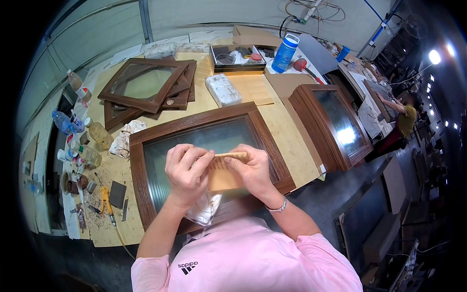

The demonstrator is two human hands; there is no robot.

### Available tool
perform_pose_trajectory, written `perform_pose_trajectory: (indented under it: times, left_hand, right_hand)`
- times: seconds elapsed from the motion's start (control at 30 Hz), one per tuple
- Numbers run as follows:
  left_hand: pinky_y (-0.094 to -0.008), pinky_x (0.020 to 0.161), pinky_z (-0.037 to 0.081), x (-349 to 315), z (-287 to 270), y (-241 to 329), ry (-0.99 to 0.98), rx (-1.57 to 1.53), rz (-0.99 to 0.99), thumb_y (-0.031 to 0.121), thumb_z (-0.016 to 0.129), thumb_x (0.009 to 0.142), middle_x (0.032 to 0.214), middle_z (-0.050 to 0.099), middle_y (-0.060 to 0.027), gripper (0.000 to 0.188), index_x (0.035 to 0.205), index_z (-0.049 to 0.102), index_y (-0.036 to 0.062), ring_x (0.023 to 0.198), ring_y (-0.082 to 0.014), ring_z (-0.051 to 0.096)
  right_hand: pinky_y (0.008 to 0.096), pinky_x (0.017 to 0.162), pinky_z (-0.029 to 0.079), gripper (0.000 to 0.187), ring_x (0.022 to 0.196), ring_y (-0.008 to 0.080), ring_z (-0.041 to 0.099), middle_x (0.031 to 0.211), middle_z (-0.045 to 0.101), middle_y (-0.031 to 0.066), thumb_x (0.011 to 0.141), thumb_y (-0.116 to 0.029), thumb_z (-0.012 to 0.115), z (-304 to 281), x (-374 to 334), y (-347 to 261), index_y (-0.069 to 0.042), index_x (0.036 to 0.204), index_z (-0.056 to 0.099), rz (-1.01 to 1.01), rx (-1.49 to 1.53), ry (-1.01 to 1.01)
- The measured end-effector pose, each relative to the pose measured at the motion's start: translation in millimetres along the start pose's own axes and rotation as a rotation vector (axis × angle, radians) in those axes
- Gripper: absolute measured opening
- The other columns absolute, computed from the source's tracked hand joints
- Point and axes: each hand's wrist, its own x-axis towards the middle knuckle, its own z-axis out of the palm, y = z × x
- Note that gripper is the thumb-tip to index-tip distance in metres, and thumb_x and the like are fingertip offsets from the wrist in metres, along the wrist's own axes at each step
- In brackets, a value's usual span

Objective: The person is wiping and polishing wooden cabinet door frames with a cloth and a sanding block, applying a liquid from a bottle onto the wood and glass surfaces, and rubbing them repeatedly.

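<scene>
Between my two hands is a small tan sheet of sandpaper [224, 178], with rows of print near its folded upper edge. My left hand [187, 168] pinches its upper left corner, and my right hand [250, 168] grips the upper right with the thumb across the front. Beneath them lies a brown wood-framed glass panel [257, 127], flat on the table. A crumpled white cloth [204, 209] rests on the panel's near side, below my left hand, partly hidden by the wrist.
Several brown frames [141, 100] are piled at the far left, and a stack of glazed frames [318, 124] stands right. A white wrapped block [223, 90], an open box [238, 65] and a blue bottle [285, 54] are behind. Bottles [98, 134] and a yellow air gun [105, 197] lie left. Another person [404, 119] works far right.
</scene>
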Motion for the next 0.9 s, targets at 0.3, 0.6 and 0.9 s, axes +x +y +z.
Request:
perform_pose_trajectory:
  times: [0.3, 0.6, 0.9]
  left_hand:
    - [-0.0385, 0.078, 0.043, -7, 6, 2, 0.028, 0.029, 0.030, 0.004, 0.074, 0.062, 0.088, 0.065, -0.0012, 0.031, 0.092, 0.072, 0.0082, 0.083, -0.0234, 0.060]
    - [-0.0384, 0.080, 0.041, -12, 5, 4, 0.044, 0.076, 0.047, 0.005, 0.074, 0.064, 0.087, 0.065, -0.0003, 0.027, 0.091, 0.072, 0.0095, 0.083, -0.0219, 0.059]
    - [-0.0387, 0.082, 0.037, -16, 3, 6, 0.038, 0.108, 0.062, 0.007, 0.073, 0.065, 0.087, 0.064, 0.0012, 0.025, 0.090, 0.072, 0.0109, 0.083, -0.0199, 0.059]
  right_hand:
    - [0.0221, 0.058, 0.046, 0.007, 0.066, 0.0046, 0.057, 0.073, 0.066, 0.0009, 0.085, -0.002, 0.070, 5, -5, 4, 0.003, 0.081, 0.067, 0.107, 0.094, 0.043]
    - [0.0206, 0.057, 0.046, 0.008, 0.066, 0.0044, 0.059, 0.076, 0.067, 0.0024, 0.087, -0.002, 0.069, 11, -7, -2, 0.001, 0.081, 0.066, 0.262, 0.360, 0.070]
    - [0.0208, 0.057, 0.048, 0.007, 0.067, 0.0051, 0.060, 0.077, 0.068, 0.0033, 0.087, -0.001, 0.069, 11, -10, 2, 0.001, 0.081, 0.065, 0.278, 0.366, 0.072]
